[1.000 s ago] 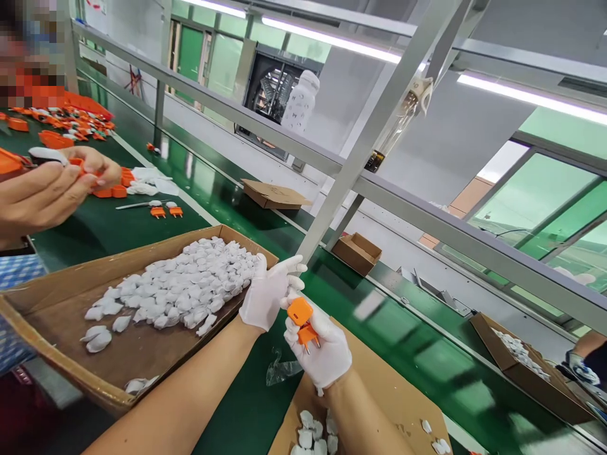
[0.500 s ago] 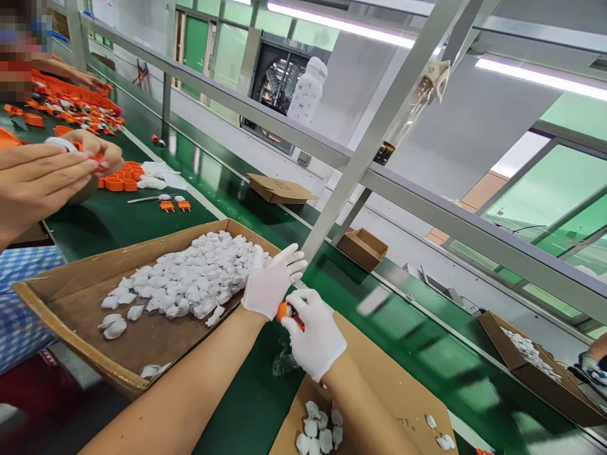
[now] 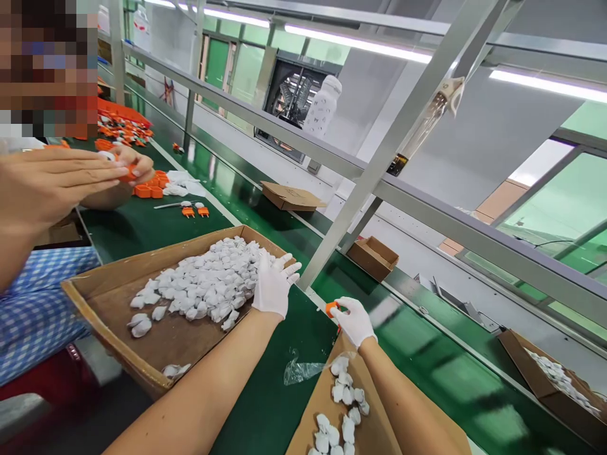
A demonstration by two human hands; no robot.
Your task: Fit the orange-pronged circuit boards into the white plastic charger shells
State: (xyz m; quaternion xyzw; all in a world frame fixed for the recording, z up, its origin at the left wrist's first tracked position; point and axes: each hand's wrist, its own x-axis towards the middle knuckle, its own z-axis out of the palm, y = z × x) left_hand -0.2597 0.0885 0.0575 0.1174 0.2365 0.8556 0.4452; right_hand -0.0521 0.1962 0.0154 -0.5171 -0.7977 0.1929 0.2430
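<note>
My left hand, in a white glove, is open with fingers spread at the right rim of a shallow cardboard tray. A pile of small white wrapped pieces lies in that tray. Out over the far edge of the green work surface, my gloved right hand pinches a small orange plastic part; its fingers hide some of the part. Below that hand, more white pieces rest on a flat cardboard sheet, with crumpled clear plastic film beside them.
At the left, a co-worker's hands hold an orange and white item. Orange parts and orange plug-like pieces lie beyond the tray. A metal frame post rises close ahead. Cardboard boxes stand along the green belt.
My right hand has moved right, away from my left hand, carrying the orange part. My left hand stays spread by the tray. The view has shifted slightly left, uncovering more white pieces and film.
</note>
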